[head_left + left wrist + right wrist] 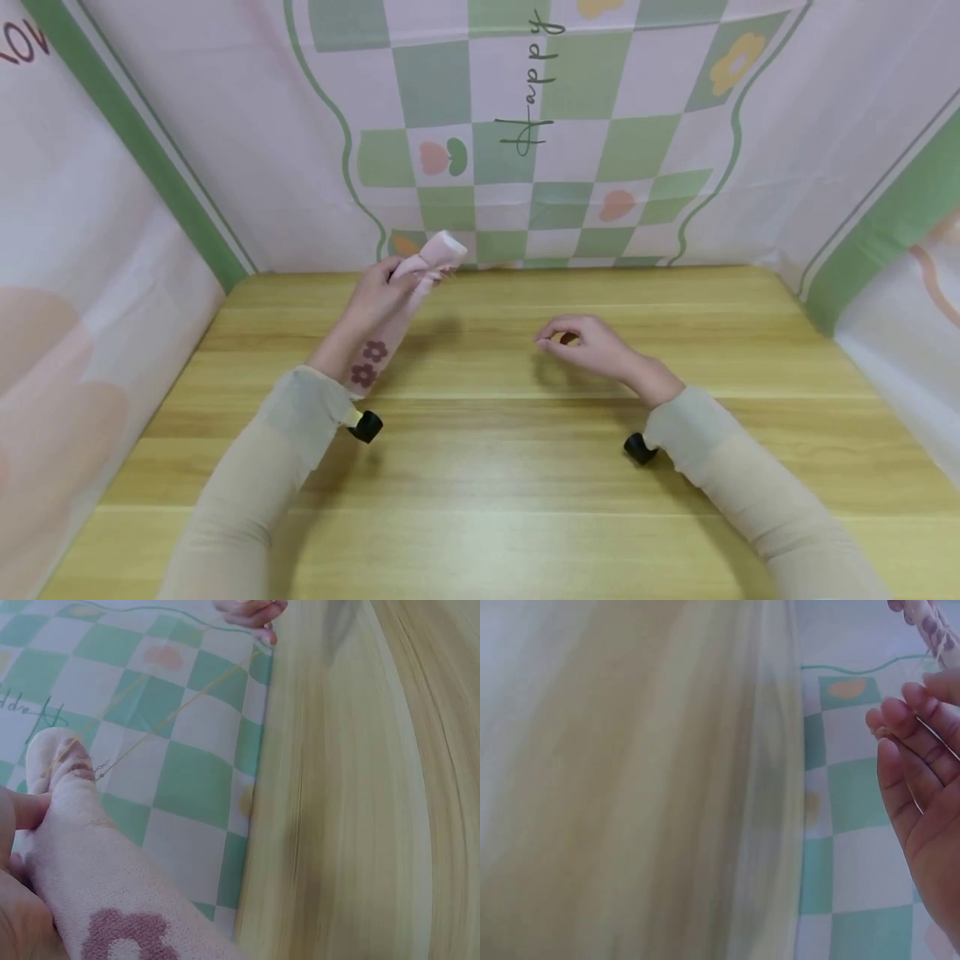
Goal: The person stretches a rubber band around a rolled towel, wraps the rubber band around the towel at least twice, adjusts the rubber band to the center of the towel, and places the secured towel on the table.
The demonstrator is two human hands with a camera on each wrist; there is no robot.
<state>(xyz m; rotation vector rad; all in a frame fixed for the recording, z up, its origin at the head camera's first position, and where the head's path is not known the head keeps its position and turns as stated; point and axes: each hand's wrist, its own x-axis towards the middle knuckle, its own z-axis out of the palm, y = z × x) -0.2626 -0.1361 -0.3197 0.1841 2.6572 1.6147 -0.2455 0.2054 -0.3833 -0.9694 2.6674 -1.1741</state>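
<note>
Pink sock point(408, 287) gripped in left hand point(378, 300), long axis tilted up-away; thread point(161, 724) pinched by right hand point(592, 346) fingers, well apart above bench point(480, 467).

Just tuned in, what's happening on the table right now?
A person's left hand grips a rolled pink fleecy cloth with dark pink flower prints, holding it tilted above the pale wooden table. A thin yellowish thread runs from the cloth's upper end toward the right hand, whose fingertips are pinched together over the table. The green-and-white chequered backdrop stands behind.
</note>
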